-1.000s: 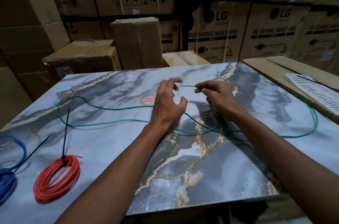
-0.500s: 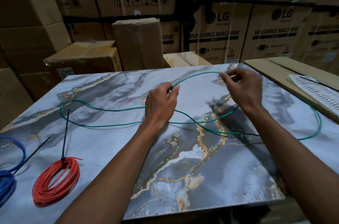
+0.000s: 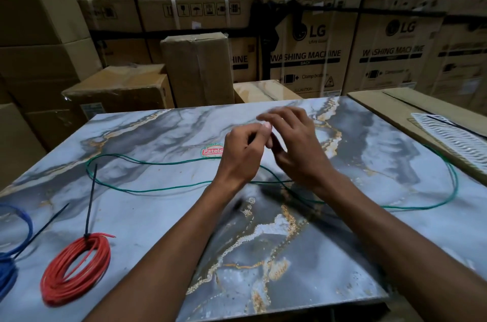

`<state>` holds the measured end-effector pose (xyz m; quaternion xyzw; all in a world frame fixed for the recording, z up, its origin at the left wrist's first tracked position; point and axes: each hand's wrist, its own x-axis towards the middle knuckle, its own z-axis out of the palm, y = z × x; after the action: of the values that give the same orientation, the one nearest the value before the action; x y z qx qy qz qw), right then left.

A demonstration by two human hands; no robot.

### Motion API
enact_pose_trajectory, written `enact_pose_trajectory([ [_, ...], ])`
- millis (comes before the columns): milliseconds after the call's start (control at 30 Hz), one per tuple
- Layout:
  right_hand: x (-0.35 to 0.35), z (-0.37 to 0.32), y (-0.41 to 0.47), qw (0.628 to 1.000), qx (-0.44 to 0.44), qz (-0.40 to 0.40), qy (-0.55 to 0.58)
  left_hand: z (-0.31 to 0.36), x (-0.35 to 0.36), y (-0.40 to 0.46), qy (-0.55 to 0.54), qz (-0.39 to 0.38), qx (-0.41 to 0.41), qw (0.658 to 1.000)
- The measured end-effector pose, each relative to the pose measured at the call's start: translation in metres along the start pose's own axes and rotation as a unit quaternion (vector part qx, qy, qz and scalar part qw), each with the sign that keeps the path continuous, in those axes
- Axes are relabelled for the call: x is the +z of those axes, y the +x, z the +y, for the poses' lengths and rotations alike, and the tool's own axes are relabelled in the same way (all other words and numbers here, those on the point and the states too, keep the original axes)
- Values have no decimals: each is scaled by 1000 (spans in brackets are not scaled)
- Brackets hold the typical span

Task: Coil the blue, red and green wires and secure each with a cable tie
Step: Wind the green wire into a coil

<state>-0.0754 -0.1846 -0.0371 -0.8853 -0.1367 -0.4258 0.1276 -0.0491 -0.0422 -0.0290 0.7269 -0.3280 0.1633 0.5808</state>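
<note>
Nearest the viewer, along the front edge of the glossy grey-and-white marble-patterned slab point(image 3: 263, 255) veined in gold, two bare forearms are seen reaching inward over a broad bare stretch of surface. At the near left, one flat round coil of red wire point(image 3: 76, 269) is laid on the slab and is bound by a thin black cable tie point(image 3: 91, 198), whose long tail lies pointing away from the viewer. Just left of it, at the left edge, one coil of blue wire point(image 3: 9, 266) is partly cut off by the frame, and a second black cable tie point(image 3: 42, 229) is seen running from it at a slant.

Further in, one thin green wire point(image 3: 158, 188) is spread loose in long flat curves across the slab, from a bend at the left to a wide arc near the right edge. Over the middle, the left hand point(image 3: 242, 155) is curled, with thumb and fingers pinched together; what is pinched cannot be told. The right hand point(image 3: 295, 147) is held just beside it, blurred, with fingers loosely spread and nothing visibly grasped.

At the far right, a white wavy-ribbed plastic piece point(image 3: 453, 137) is rested on a flat cardboard sheet point(image 3: 382, 108). Beyond the far edge, brown cardboard cartons point(image 3: 197, 68) are stacked closely.
</note>
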Motion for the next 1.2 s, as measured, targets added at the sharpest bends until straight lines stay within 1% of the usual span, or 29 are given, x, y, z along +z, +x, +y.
enact_pose_trajectory([
  [33,1,2,-1,1000,24,8,16,0,-1,1,-36,-2,-29,999],
  [67,0,5,-2,999,42,9,32,2,-2,3,-86,-4,-80,993],
  [100,0,9,-4,997,51,-1,52,3,-4,4,-152,-13,-144,978],
  [167,0,16,-7,993,72,-18,89,6,-8,7,-285,-59,-251,923],
  [233,3,21,-9,990,107,-6,89,7,-7,6,-347,-102,-300,883],
  [300,6,21,-10,987,145,14,67,7,-6,4,-374,-119,-322,861],
  [367,4,23,-9,979,191,38,60,7,-5,4,-399,-127,-335,844],
  [433,0,31,-8,973,220,50,50,8,-7,5,-416,-125,-344,832],
  [567,6,38,-14,975,220,6,25,9,-5,3,-437,-129,-352,818],
  [633,8,32,-14,980,197,-22,1,10,-4,3,-423,-121,-347,828],
  [700,9,23,-12,990,137,-35,-22,10,-5,3,-413,-107,-343,837],
  [767,10,12,-9,996,78,-31,-28,9,-6,5,-437,-87,-335,830],
  [800,12,9,-8,997,69,-24,-26,9,-6,5,-458,-79,-332,821],
  [867,14,7,-6,997,78,-12,-6,8,-7,6,-498,-81,-329,798],
  [900,14,9,-7,996,86,-16,24,9,-7,6,-515,-91,-330,786],
  [967,13,14,-10,987,107,-28,118,10,-4,4,-549,-111,-333,759],
  [1033,12,18,-13,978,127,-28,163,11,-2,3,-572,-112,-333,742],
  [1200,12,21,-13,973,167,-49,150,16,-3,6,-583,-49,-322,744],
])
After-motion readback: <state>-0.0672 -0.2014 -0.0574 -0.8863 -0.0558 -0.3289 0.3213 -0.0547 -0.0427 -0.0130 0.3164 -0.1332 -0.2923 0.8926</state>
